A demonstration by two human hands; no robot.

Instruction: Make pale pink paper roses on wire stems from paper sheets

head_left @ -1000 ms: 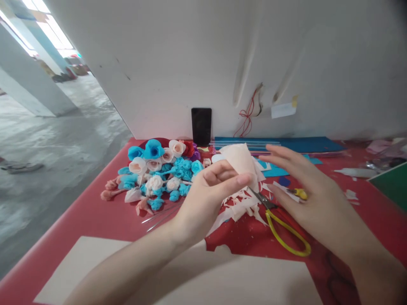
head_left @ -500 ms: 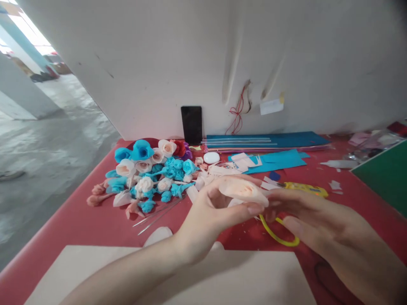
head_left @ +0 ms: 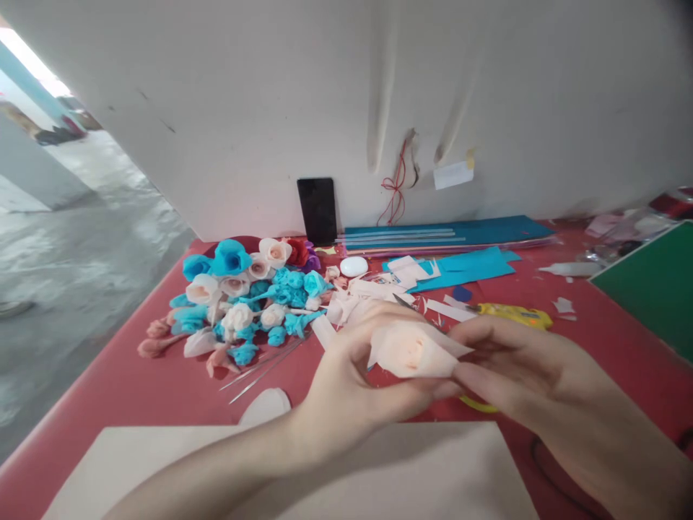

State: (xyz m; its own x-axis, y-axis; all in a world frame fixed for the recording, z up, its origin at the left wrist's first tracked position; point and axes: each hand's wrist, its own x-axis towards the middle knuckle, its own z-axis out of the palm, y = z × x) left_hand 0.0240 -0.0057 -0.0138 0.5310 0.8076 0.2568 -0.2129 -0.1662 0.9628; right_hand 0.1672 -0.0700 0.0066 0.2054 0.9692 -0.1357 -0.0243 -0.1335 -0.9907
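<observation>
Holding a pale paper flower (head_left: 411,350) in front of the body, above the red counter (head_left: 116,397), the left hand (head_left: 354,386) curls around its left side, thumb below and fingers behind, closed firmly enough to grip it. The right hand (head_left: 525,368) meets the flower's right edge, thumb and forefinger nearly together with the petal's tip pinched between them. Beneath and just behind the hands, scissors (head_left: 479,404) lie largely hidden, part of a yellow handle showing, near cream paper scraps (head_left: 373,290). To the left sits a heap of blue, white, pink and red paper flowers (head_left: 230,258), with thin metal rods (head_left: 252,383) just in front. Beyond the right hand rest a yellow tool (head_left: 514,315) and blue paper strips (head_left: 468,271). A large pale sheet (head_left: 449,469) spreads nearest the body, below both forearms.
</observation>
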